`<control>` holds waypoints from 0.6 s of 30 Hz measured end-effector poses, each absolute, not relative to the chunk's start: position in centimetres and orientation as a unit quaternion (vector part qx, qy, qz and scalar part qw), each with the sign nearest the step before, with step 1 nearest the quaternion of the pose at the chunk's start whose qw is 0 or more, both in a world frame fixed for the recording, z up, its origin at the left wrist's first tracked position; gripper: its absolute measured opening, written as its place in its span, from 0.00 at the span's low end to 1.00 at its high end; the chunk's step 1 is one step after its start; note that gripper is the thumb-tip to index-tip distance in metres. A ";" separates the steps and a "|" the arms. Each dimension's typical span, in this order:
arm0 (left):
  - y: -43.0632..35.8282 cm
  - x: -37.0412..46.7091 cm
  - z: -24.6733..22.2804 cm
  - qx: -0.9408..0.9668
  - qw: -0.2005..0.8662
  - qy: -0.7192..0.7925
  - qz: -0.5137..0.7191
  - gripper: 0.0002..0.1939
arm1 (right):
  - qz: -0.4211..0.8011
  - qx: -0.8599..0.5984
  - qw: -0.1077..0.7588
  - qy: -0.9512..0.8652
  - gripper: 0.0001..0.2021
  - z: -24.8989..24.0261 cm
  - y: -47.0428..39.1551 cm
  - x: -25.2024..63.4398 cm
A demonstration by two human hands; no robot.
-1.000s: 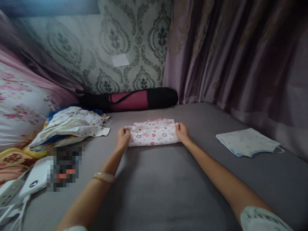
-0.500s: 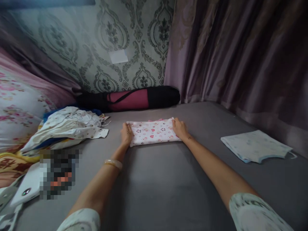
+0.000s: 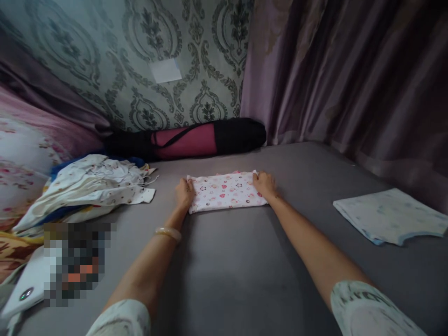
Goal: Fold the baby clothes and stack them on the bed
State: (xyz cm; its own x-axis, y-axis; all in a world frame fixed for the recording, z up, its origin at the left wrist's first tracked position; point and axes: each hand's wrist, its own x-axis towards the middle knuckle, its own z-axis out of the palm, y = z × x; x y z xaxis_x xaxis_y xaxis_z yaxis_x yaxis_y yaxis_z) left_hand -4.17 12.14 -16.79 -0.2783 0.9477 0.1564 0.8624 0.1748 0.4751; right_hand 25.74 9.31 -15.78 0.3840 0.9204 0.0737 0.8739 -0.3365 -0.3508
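A white cloth [image 3: 227, 192] with pink and red hearts and flowers lies folded into a flat rectangle on the grey bed sheet [image 3: 245, 266]. At its left end, my left hand [image 3: 185, 192] is closed on the edge, with a pale bangle on that wrist. The right end is gripped by my right hand [image 3: 265, 185], its thumb near the top corner. A bit of pink shows behind the cloth's far edge.
A heap of clothes [image 3: 101, 182] lies at the left, above a white device [image 3: 33, 280] with a cable. A black and pink long bag [image 3: 189, 140] rests against the wall. At the right is a folded pale cloth [image 3: 392, 214], near the curtain [image 3: 315, 74].
The view has shifted and come slightly closer. Both hands keep their hold on the ends of the cloth, which looks almost the same.
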 end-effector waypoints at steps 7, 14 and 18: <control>11.9 -4.2 -15.6 0.551 0.142 0.788 0.234 0.20 | 0.128 -0.828 0.194 -0.511 0.22 -15.4 10.0 26.9; 7.4 -7.0 -14.2 0.500 0.371 0.725 0.295 0.24 | 0.354 -0.769 0.298 -0.441 0.22 -15.4 6.6 29.7; 4.1 -8.3 -13.9 0.553 0.378 0.696 0.259 0.28 | 0.348 -0.764 0.263 -0.475 0.18 -14.9 3.1 29.9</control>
State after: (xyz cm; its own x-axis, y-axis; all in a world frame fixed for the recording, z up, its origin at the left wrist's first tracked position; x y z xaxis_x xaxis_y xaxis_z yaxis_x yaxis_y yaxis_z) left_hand -8.33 4.13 -13.87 -0.1021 0.9657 -0.2389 0.5741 0.2533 0.7786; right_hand 29.89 3.05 -14.90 0.3057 0.9095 -0.2819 0.5426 -0.4097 -0.7333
